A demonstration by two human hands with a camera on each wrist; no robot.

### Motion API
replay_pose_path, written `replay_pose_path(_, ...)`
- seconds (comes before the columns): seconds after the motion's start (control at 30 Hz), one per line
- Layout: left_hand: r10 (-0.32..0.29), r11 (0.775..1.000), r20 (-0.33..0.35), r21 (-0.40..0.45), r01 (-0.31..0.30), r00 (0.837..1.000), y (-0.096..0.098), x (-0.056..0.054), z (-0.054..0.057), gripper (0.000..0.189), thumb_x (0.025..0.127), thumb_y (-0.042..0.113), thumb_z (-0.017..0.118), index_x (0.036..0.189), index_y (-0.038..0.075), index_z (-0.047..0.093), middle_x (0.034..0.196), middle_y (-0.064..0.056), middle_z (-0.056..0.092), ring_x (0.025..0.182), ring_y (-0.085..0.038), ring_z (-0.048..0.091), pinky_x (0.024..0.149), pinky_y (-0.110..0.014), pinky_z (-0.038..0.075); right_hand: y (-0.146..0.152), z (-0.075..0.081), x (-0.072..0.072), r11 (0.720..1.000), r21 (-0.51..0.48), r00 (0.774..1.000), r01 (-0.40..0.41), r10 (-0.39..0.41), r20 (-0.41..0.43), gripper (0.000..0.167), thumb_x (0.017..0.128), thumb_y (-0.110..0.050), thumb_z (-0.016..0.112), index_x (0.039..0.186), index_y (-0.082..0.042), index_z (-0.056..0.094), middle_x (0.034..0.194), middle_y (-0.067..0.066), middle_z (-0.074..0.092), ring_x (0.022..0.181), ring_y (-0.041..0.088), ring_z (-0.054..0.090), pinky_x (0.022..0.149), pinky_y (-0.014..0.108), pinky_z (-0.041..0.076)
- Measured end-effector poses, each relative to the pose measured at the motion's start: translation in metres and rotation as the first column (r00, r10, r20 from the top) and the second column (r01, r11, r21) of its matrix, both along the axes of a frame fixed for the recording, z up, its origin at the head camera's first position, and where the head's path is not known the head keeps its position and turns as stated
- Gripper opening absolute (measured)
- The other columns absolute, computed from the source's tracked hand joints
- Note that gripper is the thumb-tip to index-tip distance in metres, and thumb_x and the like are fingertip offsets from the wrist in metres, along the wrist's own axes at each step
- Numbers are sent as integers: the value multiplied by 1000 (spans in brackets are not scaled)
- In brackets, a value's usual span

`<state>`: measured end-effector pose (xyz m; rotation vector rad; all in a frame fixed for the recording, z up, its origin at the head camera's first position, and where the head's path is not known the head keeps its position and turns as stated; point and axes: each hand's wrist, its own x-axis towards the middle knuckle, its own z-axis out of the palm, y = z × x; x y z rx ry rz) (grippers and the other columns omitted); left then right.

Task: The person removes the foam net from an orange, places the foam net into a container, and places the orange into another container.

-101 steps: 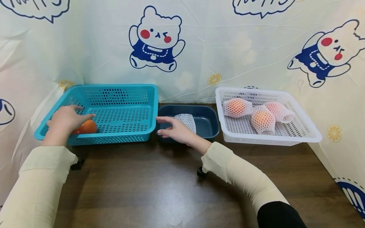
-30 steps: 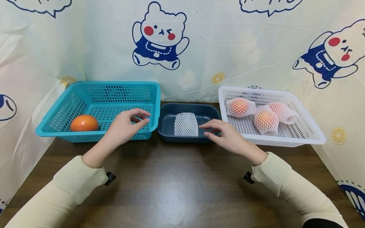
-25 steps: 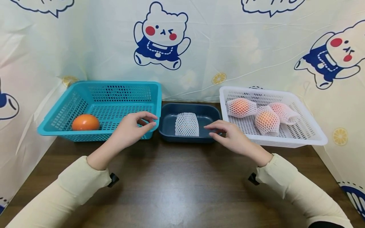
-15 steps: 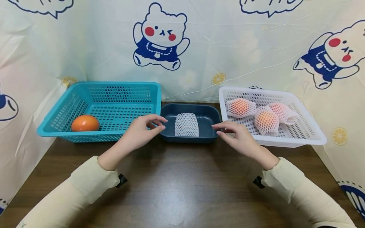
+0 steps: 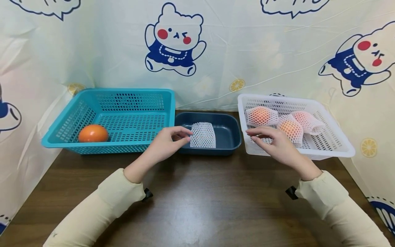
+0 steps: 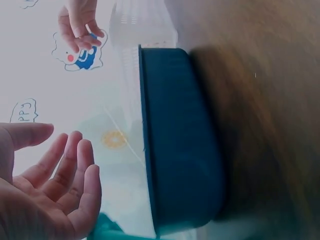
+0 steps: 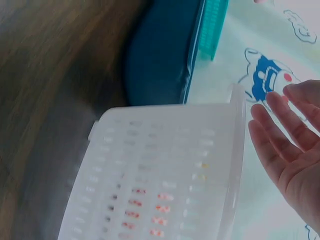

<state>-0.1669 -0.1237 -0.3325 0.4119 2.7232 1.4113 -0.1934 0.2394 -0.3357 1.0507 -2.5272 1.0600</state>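
Note:
My left hand (image 5: 168,141) hovers over the left end of a dark blue tray (image 5: 226,150), fingers relaxed and holding nothing. Inside that tray lies a white foam net sleeve (image 5: 203,135), with the left fingertips overlapping its edge in the head view. Above the near left corner of a white basket (image 5: 328,153) is my right hand (image 5: 276,142), loosely bent with nothing in it. Several orange fruits in foam nets (image 5: 261,116) sit in the white basket, one partly behind the right hand. A bare orange fruit (image 5: 93,133) rests in the turquoise basket (image 5: 111,149) on the left.
All three containers stand side by side along the back of a brown wooden table (image 5: 197,199). Behind them hangs a pale curtain (image 5: 216,51) printed with cartoon bears. A dark clip-like piece shows at each cuff.
My left hand has left the orange fruit in the turquoise basket and moved right to the tray. My right hand has moved right, from the tray to the white basket. The fruits stay put.

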Motion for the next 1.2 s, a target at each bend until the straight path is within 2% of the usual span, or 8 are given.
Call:
replay_pose_path(0.13, -13, 998, 19, 60, 12, 1000, 7, -1, -7, 23, 99, 12, 68, 121, 5, 73, 109, -10, 72, 92, -26, 66, 77, -36, 55, 8, 0, 0, 1000, -3, 999, 17, -17, -36, 31, 91, 10, 69, 120, -1, 73, 117, 10, 73, 109, 3, 61, 93, 14, 47)
replay_pose_path(0.23, -33, 994, 41, 109, 29, 999, 14, -2, -13, 22, 100, 11, 67, 120, 4, 73, 107, -12, 72, 91, -29, 66, 76, -36, 54, 14, 0, -2, 999, 10, 996, 36, -35, -88, 30, 89, 11, 70, 117, -1, 75, 116, 10, 73, 109, 10, 63, 94, 11, 43)
replay_pose_path(0.4, -38, 976, 178, 220, -2, 983, 23, -3, -26, 26, 101, 13, 66, 124, 2, 70, 106, -14, 71, 92, -30, 67, 81, -48, 56, 25, -2, -7, 997, 49, 984, 64, -55, -170, 33, 85, 13, 73, 115, -1, 75, 115, 10, 74, 108, 26, 65, 98, 11, 38)
replay_pose_path(0.53, -31, 960, 274, 276, -47, 961, 28, -5, -34, 29, 102, 15, 65, 127, 1, 68, 112, -12, 70, 96, -24, 66, 89, -51, 56, 35, -7, -11, 995, 53, 978, 80, -68, -196, 33, 84, 14, 73, 113, -1, 76, 113, 11, 74, 107, 21, 65, 96, 10, 38)
replay_pose_path(0.73, -50, 942, 306, 332, -57, 951, 39, -8, -38, 31, 102, 16, 65, 129, 1, 67, 116, -13, 68, 100, -27, 67, 89, -44, 57, 51, -13, -17, 989, 58, 964, 135, -118, -237, 30, 83, 14, 74, 109, -1, 76, 111, 13, 74, 104, 19, 66, 94, 10, 41)
replay_pose_path(1.0, -111, 915, 337, 401, -36, 935, 58, -15, -36, 32, 101, 12, 66, 131, 0, 66, 116, -16, 69, 107, -41, 66, 87, -38, 58, 77, -17, -26, 958, 116, 960, 262, -246, -136, 23, 92, 4, 71, 114, 1, 74, 115, 19, 72, 97, 33, 69, 85, 23, 52)
replay_pose_path(1.13, -136, 901, 365, 433, -38, 921, 68, -18, -36, 31, 102, 11, 65, 131, 2, 66, 121, -22, 66, 109, -41, 65, 88, -37, 58, 90, -18, -28, 938, 133, 947, 320, -315, -61, 23, 96, 0, 69, 118, 4, 72, 118, 24, 70, 100, 40, 68, 84, 24, 53)
replay_pose_path(1.2, -152, 896, 371, 443, -31, 916, 74, -20, -35, 32, 102, 11, 65, 132, 2, 65, 124, -25, 65, 109, -39, 66, 89, -36, 58, 96, -16, -28, 926, 137, 935, 353, -354, -15, 24, 98, -2, 67, 120, 6, 70, 120, 27, 68, 103, 44, 66, 88, 33, 55)
